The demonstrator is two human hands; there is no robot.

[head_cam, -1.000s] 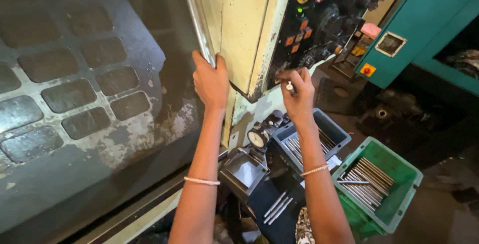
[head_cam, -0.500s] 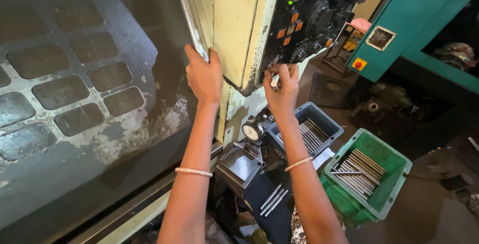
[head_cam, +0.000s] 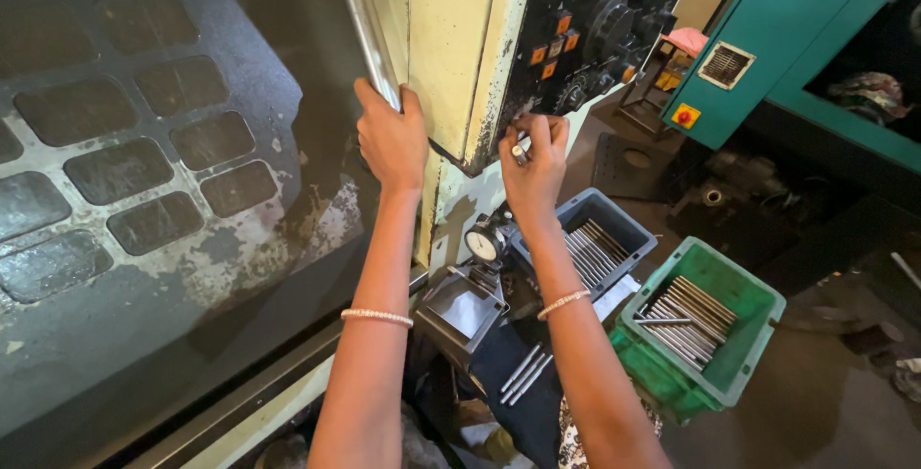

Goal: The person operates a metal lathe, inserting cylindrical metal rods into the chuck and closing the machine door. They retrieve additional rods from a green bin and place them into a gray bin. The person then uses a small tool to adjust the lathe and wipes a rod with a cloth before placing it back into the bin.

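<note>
- The left hand (head_cam: 391,138) is wrapped around the metal handle (head_cam: 369,42) at the edge of the sliding door (head_cam: 144,191), fingers curled over the bar.
- The door is a big steel panel with a dark window; it looks heavy and stiff, and the bar is the one sound place to grip it.
- The right hand (head_cam: 533,164) pinches a small shiny part (head_cam: 519,152), probably a short steel pin, at the lower edge of the control panel (head_cam: 585,37).
- The pin looks light, hard and smooth, so likely slippery; the fingertips hold it at its end.
- Below sit a dial gauge (head_cam: 483,244), a grey bin (head_cam: 600,239) and a green bin (head_cam: 705,330) of steel rods.
</note>
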